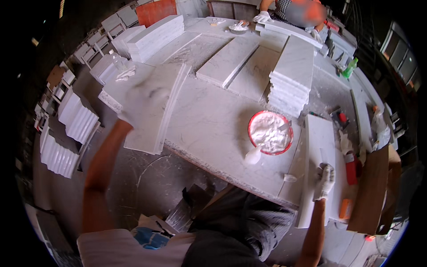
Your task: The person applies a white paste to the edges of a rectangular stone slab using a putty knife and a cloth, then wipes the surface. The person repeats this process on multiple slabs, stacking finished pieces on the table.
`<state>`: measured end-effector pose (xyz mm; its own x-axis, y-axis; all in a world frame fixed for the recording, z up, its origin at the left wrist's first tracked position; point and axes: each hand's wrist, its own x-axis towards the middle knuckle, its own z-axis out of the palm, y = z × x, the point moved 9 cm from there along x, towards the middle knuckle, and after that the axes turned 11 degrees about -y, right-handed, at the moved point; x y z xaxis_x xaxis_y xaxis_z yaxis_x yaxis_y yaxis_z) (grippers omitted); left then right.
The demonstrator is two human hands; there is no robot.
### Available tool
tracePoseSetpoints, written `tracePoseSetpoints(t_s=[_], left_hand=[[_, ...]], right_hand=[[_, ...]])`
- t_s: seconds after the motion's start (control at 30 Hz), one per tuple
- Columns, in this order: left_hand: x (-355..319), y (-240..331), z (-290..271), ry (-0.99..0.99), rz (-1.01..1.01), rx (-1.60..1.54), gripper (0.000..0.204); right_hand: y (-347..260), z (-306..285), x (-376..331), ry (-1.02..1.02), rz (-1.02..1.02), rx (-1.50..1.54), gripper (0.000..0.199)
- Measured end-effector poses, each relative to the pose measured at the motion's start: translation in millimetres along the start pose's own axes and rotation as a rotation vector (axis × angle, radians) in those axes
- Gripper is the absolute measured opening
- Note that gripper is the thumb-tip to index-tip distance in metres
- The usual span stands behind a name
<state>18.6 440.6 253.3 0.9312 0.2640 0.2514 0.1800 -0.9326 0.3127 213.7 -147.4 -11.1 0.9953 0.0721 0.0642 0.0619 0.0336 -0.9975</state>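
My left arm reaches to a flat pale marble slab [151,100] at the left of the table. My left hand [126,116], pale and smeared by motion, is at the slab's outer edge, and its fingers cannot be made out. On the right, my white-gloved right hand [326,181] is closed over a long white stone piece [313,147]. Whatever it grips is too small to name. Between the hands stands a red-rimmed bowl [270,132] of white paste, with a blade-like tool [283,127] in it. A white bottle [253,155] touches the bowl's near side.
A tall stack of slabs [293,66] stands beyond the bowl, with flat slabs [229,60] beside it. Across the table a co-worker's gloved hand [263,17] rests near more slabs. A cardboard box [371,191], a red container [351,169] and a green bottle [350,68] are at the right.
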Motion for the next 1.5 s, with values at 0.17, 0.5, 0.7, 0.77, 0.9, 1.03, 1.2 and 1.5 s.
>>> tracePoseSetpoints(t_s=[0.17,0.5,0.7,0.77,0.9,1.03,1.2,1.5], left_hand=[[-67,227,124,-0.315,0.709,-0.160,0.023],[-186,472,367,-0.654,1.370,-0.107,0.066],[-2,477,441,-0.566,1.003,0.215,0.074],[71,462,447,-0.470,0.720,0.301,0.076],[127,438,455,-0.465,0.462,0.280,0.075],[31,499,463,-0.482,0.896,0.312,0.076],[-170,511,409,-0.689,1.392,0.034,0.080],[-203,416,320,-0.698,1.206,-0.760,0.025]], right_hand=[[5,-98,-84,0.202,0.071,0.198,0.019],[14,-222,-309,0.729,-0.066,0.443,0.018],[117,-161,-379,1.138,0.113,0.877,0.021],[133,-149,-371,1.102,0.118,0.890,0.021],[126,-150,-348,1.080,0.138,0.871,0.021],[114,-167,-329,1.007,0.034,0.803,0.020],[90,-171,-303,0.965,0.001,0.801,0.018],[53,-159,-357,0.544,0.501,0.199,0.021]])
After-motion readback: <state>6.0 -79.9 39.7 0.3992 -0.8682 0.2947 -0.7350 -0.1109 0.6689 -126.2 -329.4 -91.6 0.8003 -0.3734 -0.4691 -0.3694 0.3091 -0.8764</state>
